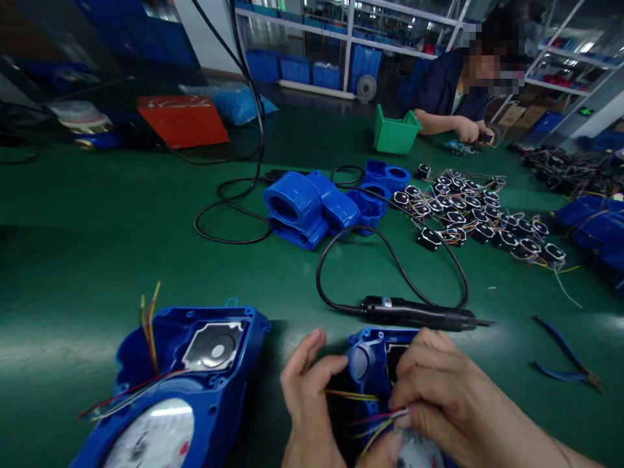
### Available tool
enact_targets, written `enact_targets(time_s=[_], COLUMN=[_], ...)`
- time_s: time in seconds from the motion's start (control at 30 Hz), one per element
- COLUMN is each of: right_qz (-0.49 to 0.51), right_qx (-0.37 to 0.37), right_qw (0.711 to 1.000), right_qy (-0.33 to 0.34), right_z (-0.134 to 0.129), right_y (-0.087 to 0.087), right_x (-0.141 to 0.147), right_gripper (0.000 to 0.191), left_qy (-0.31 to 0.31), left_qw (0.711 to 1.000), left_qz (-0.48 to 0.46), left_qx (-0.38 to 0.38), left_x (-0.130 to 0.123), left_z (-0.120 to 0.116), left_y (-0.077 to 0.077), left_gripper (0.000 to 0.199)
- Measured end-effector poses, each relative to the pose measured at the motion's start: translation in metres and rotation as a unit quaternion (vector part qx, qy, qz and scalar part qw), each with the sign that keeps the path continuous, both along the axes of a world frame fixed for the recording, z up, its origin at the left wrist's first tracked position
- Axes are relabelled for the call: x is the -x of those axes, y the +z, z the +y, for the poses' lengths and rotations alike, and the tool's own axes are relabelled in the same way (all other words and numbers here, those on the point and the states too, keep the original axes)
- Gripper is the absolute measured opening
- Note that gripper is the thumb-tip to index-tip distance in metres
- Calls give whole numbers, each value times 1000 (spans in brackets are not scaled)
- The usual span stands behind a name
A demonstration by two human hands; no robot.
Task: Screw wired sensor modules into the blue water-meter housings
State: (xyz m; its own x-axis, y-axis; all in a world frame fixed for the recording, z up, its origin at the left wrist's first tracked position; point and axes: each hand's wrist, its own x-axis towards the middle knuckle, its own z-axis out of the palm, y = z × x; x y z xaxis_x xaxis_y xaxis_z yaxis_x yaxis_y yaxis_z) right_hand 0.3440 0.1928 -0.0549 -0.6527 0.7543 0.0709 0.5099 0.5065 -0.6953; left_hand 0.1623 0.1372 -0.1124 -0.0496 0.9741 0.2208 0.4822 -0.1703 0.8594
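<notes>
In the head view, a blue plastic meter housing (371, 377) sits at the lower middle, partly covered by my hands. My left hand (312, 396) is curled about its left side, fingertips at the rim and thumb by the wires at the front. Fingers of my right hand (433, 383) pinch the ends of thin coloured wires (385, 422) above the round dial (419, 450). Beside them at left lies a second blue meter housing (229, 396), with a black module (214, 348), a white dial (153, 435) and loose wires sticking up.
A black electric screwdriver (419, 313) with a looped cable lies beyond my hands. Blue-handled pliers (568, 354) rest at right. Farther back are stacked blue housings (307, 208), several wired black modules (468, 208), a green bin (396, 132) and a red box (182, 121). A co-worker (446, 97) sits opposite.
</notes>
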Motion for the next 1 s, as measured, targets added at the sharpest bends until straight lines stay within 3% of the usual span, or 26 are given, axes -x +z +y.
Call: enact_targets(time_s=[0.07,0.2,0.37,0.5,0.53,0.6,0.67,0.73,0.8,0.87,0.93,1.0], right_qz=[41,103,118,115,113,124,164,246,348,427,461,469], right_qx=[-73,-180,-173,-167,-184,-202,-123,78,274,391,447,446], right_qw=[996,978,978,979,976,966,943,899,826,747,684,655], right_qy=[2,4,5,19,2,-106,-261,-353,-349,-327,-346,-390], right_z=[-1,-3,-1,-1,-4,-13,-26,-38,-45,-47,-45,-44], right_y=[-9,-25,-22,-15,-17,-27,-41,-54,-59,-55,-46,-36], right_x=[-1,-2,-2,-7,-10,-17,-24,-27,-22,-11,2,12], right_gripper=[13,22,22,11,8,23,39,45,51,61,66,60], left_qy=[-27,-69,-59,-36,-27,-10,-4,-11,-24,-36,-38,-9], left_qw=[998,991,990,988,988,989,990,990,990,990,983,965], left_qz=[-56,-111,-125,-133,-134,-135,-130,-122,-118,-121,-159,-231], left_qx=[26,19,36,65,68,64,62,66,72,67,83,120], left_x=[-1,1,9,6,4,-1,-5,-8,-9,-9,-10,-12], left_z=[1,7,22,23,22,19,18,16,14,11,6,2], left_y=[-10,-36,-71,-88,-92,-96,-96,-87,-71,-50,-29,-12], left_gripper=[64,62,41,35,35,35,34,41,60,76,84,88])
